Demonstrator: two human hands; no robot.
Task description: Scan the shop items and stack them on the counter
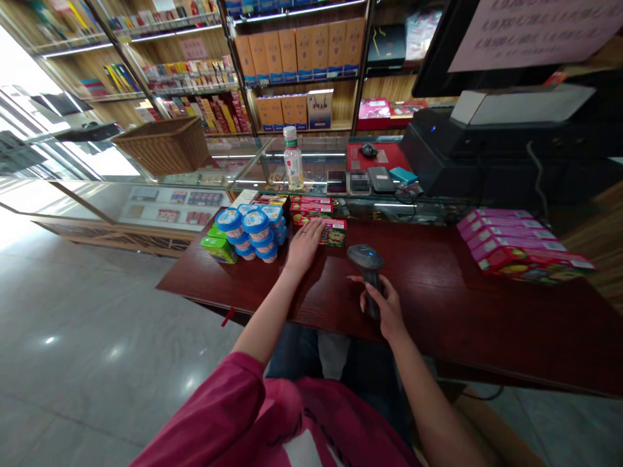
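The left hand lies flat, fingers spread, on the dark red wooden counter, its fingertips touching a small red-and-green box at the near end of a row of like boxes. The right hand is wrapped around the grip of a barcode scanner, whose head points up and away; whether a finger presses the trigger cannot be told.

The box sits just right of the left hand, mid-counter, with more flat boxes behind it. It looks like thin printed card: light, stiff along its edges, likely to dent if squeezed on the broad faces. Taking it by the two long sides between thumb and fingers should serve. Its glossy print may slide a little on the polished wood.

The scanner is hard moulded plastic, dark grey, with a rounded head and a narrower handle that fills the palm.

Left of the hand stand stacked tubs with blue foil lids, round and probably soft-walled, and green packets beside them. At the right, pink cartons lie piled. Farther off, a clear bottle stands on the glass case.
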